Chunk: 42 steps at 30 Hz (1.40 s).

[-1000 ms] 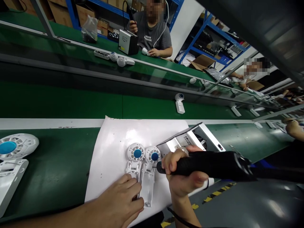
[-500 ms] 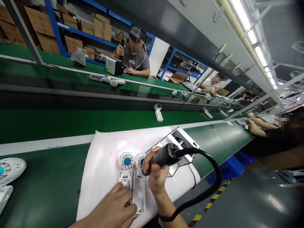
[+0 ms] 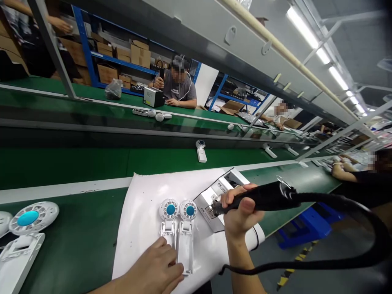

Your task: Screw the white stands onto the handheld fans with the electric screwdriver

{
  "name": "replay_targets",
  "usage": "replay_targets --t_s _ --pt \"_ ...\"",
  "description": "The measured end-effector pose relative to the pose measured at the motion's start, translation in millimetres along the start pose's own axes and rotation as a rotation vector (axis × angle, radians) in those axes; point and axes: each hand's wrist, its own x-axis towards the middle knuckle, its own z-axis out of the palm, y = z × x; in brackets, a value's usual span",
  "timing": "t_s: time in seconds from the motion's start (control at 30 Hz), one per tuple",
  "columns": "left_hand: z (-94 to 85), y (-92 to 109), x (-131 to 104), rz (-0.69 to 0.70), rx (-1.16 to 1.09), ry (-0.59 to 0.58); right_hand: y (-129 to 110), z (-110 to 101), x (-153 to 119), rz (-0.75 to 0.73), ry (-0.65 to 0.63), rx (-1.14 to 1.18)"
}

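Two white handheld fan housings with round grilles and blue centres lie side by side on a white sheet [image 3: 143, 192]. My left hand [image 3: 159, 263] rests over the handle of the left fan [image 3: 168, 228], fingers curled on it and partly hiding it. The right fan [image 3: 185, 245] lies beside it, its hollow handle facing up. My right hand [image 3: 241, 210] grips a black electric screwdriver [image 3: 266, 198] with a thick black cable. The screwdriver's tip points left, at the front of a silver screw feeder box [image 3: 211, 204]; whether it touches a screw is too small to tell.
More white fans [image 3: 27, 220] lie on the green bench at left. Another fan [image 3: 201, 151] sits on the green belt beyond the sheet. Co-workers [image 3: 180, 87] sit across the line and at far right. A blue stool [image 3: 306, 228] stands below at right.
My right hand has carried the screwdriver from the right fan rightward to the screw feeder, uncovering that fan's blue centre. My left hand stays on the left fan. A person appears at upper left.
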Motion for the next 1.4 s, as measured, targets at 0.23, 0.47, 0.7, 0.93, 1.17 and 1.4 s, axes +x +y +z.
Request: replay_targets --t_s 0.23,0.47,0.7,0.93,1.17,1.4 --pt "-4.9 1.7 1.7 -0.014 0.0 -0.057 -14.9 25.7 -36.9 0.224 -0.208 0.226" --pt "-9.4 3.8 4.7 -0.026 0.017 -0.092 -0.5 42.2 -60.2 0.316 -0.239 0.272" --pt "-10.3 4.1 6.1 -0.036 0.041 -0.092 10.9 42.2 -61.2 0.319 -0.286 0.265" --pt "-5.5 6.5 2.7 -0.076 0.029 -0.083 27.5 39.7 -74.5 0.451 -0.375 0.259" --pt "6.4 4.1 -1.8 -0.056 0.04 0.008 21.7 37.6 -70.4 0.485 -0.434 0.267" --pt "4.5 5.6 -3.1 -0.056 0.049 -0.03 -14.4 9.5 0.5 -0.047 -0.079 -0.077"
